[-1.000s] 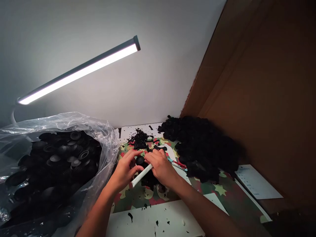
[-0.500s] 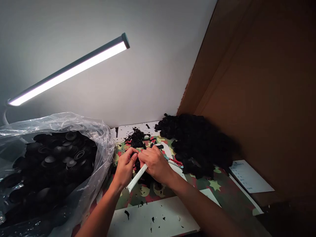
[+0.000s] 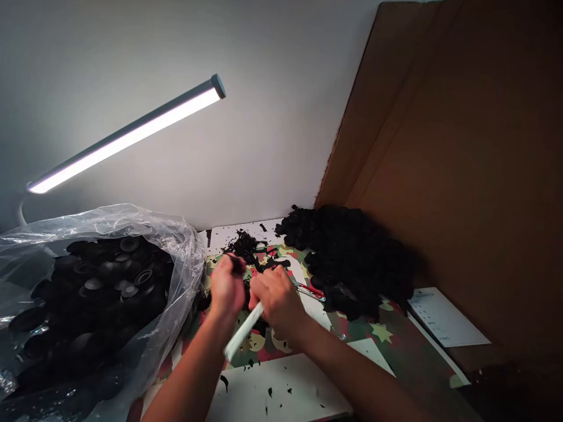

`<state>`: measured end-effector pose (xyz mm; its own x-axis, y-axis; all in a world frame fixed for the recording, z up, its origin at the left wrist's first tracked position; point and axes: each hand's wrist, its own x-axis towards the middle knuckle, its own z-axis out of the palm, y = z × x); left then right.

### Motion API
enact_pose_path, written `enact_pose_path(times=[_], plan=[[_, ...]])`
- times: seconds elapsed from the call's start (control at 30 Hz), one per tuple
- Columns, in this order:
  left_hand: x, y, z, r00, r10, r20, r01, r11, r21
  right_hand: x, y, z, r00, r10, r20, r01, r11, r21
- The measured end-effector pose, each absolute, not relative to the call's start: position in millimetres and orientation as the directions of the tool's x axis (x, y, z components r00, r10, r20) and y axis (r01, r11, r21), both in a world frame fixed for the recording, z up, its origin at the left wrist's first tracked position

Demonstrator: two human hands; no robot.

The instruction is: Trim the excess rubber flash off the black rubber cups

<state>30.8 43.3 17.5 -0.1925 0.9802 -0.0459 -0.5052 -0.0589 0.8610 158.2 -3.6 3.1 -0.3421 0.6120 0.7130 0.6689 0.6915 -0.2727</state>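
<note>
My left hand (image 3: 226, 287) is closed on a small black rubber piece (image 3: 237, 265), which shows at its fingertips. My right hand (image 3: 277, 298) is wrapped around a tool with a white wrapped handle (image 3: 243, 335). Its handle sticks out toward me from the fist, and its working end is hidden. A small gap separates the two hands. Black scraps (image 3: 244, 245) lie just beyond them on the camouflage-patterned cover (image 3: 382, 333). Right of my right hand rests a red-handled tool (image 3: 313, 291), perhaps scissors.
A clear plastic bag (image 3: 185, 258) full of black rubber cups (image 3: 127, 243) stands at left. Black pieces are heaped (image 3: 352, 252) at right against a cardboard panel (image 3: 440, 146). A lit lamp (image 3: 132, 132) hangs above the bag. Paper (image 3: 448, 319) lies far right.
My hands have come apart slightly. The left has turned, lifting the black piece on its fingertips, and the white handle has swung a little toward me. The view has shifted slightly.
</note>
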Motion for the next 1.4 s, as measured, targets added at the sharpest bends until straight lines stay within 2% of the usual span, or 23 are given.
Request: enact_pose_path(times=[0.1, 0.23, 0.4, 0.53, 0.67, 0.73, 0.83, 0.93, 1.03, 1.13, 1.4], plan=[[24, 49, 31, -0.220, 0.975, 0.000, -0.482, -0.109, 0.869, 159, -2, -4, -0.328, 0.647, 0.688, 0.639, 0.688, -0.343], [25, 34, 40, 0.003, 0.996, 0.085, -0.347, -0.078, 0.935, 169, 15, -14, -0.287, 0.759, 0.585, 0.681, 0.591, -0.433], [13, 11, 31, 0.116, 0.986, 0.119, -0.176, -0.098, 0.980, 180, 26, -19, -0.218, 0.799, 0.560, 0.513, 0.582, -0.631], [3, 4, 26, 0.079, 0.991, 0.104, -0.061, -0.099, 0.993, 178, 21, -11, -0.038, 0.842, 0.538, 0.389, 0.508, -0.768], [0, 1, 22, 0.041, 0.994, 0.099, -0.032, -0.098, 0.995, 174, 13, -5, 0.051, 0.866, 0.497, 0.209, 0.478, -0.853], [-1, 1, 19, 0.002, 0.994, 0.105, -0.028, -0.105, 0.994, 172, 10, -5, 0.076, 0.885, 0.460, 0.140, 0.447, -0.884], [-5, 1, 14, -0.052, 0.995, 0.080, -0.051, -0.082, 0.995, 169, 4, -9, 0.038, 0.945, 0.324, 0.060, 0.321, -0.945], [-7, 1, 8, -0.043, 0.999, 0.011, -0.145, -0.017, 0.989, 164, -2, -11, 0.064, 0.964, 0.257, -0.024, 0.259, -0.966], [-7, 3, 4, -0.051, 0.998, -0.028, -0.302, 0.011, 0.953, 160, -8, -9, 0.105, 0.953, 0.283, -0.104, 0.293, -0.950], [-4, 4, 2, -0.057, 0.997, -0.055, -0.368, 0.031, 0.929, 159, -12, -5, 0.064, 0.941, 0.332, -0.130, 0.337, -0.932], [-3, 4, 0, -0.051, 0.997, -0.049, -0.348, 0.028, 0.937, 167, -15, 3, -0.125, 0.882, 0.454, 0.059, 0.463, -0.884]])
